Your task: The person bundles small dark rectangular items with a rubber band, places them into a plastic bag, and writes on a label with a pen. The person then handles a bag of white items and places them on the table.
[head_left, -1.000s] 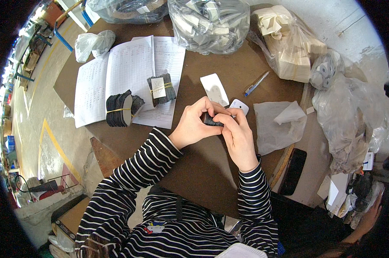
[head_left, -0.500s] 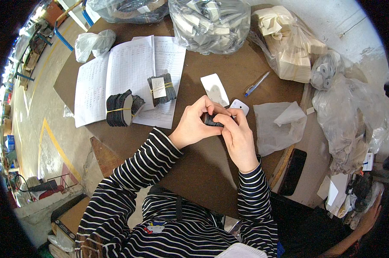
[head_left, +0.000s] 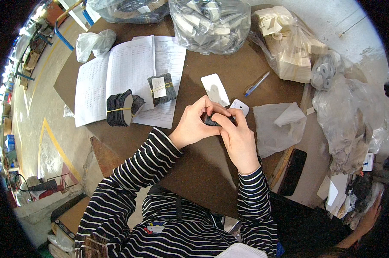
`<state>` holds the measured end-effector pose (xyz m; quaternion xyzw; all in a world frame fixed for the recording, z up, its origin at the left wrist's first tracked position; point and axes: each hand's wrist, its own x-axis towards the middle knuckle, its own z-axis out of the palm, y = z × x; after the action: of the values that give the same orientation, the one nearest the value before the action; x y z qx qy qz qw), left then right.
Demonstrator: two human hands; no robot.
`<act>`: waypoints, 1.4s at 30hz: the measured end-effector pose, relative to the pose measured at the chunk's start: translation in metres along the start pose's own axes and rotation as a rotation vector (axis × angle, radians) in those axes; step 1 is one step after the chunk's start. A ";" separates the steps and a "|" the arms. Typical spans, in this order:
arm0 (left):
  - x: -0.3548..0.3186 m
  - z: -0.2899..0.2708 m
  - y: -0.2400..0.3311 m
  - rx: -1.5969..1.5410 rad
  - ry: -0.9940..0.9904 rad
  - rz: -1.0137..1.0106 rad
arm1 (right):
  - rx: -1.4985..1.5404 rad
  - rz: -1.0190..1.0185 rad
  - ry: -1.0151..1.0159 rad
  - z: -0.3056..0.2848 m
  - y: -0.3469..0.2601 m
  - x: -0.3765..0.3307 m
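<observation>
Between both hands, over the brown table, is a small stack of thin dark pieces (head_left: 210, 121). My left hand (head_left: 191, 125) curls round it from the left, fingers and thumb closed on its sides. My right hand (head_left: 239, 142) closes on it from the right, its bent fingers lying across the top and covering much of it. Just beyond the hands lie a white card (head_left: 214, 89) and a small white rounded piece with dark dots (head_left: 238, 106). To the left, one bundle of dark pieces (head_left: 118, 111) in a yellow band and another tagged bundle (head_left: 162, 89) rest on papers.
An open notebook (head_left: 131, 60) covers the table's left. A blue pen (head_left: 258, 84) and flat clear bag (head_left: 274, 129) lie right. Filled plastic bags (head_left: 209, 26) line the back. A black phone-like slab (head_left: 292, 172) sits near the right edge; another person's arm (head_left: 362, 228) shows lower right.
My right fingers have shifted slightly on the stack, the index finger a little to the left. The left hand stays put. The other person's arm at lower right has moved a little.
</observation>
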<state>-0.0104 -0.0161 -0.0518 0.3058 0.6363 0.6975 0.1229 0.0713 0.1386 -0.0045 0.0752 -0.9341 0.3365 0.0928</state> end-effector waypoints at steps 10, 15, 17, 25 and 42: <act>0.000 -0.001 -0.002 -0.007 -0.009 -0.011 | 0.020 -0.028 0.009 0.002 0.003 -0.001; 0.000 -0.001 -0.004 -0.002 -0.008 0.008 | 0.024 -0.014 -0.006 0.001 0.002 -0.001; 0.000 -0.001 -0.002 0.010 -0.003 -0.003 | 0.008 -0.017 -0.003 0.002 0.001 -0.001; -0.001 -0.002 0.000 0.048 -0.007 0.008 | -0.079 -0.010 -0.050 -0.005 -0.007 0.001; 0.000 -0.002 -0.002 0.037 0.030 0.019 | -0.063 -0.031 -0.050 -0.002 -0.003 0.002</act>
<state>-0.0120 -0.0169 -0.0539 0.3037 0.6478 0.6913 0.1010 0.0707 0.1377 -0.0009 0.0953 -0.9449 0.3035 0.0769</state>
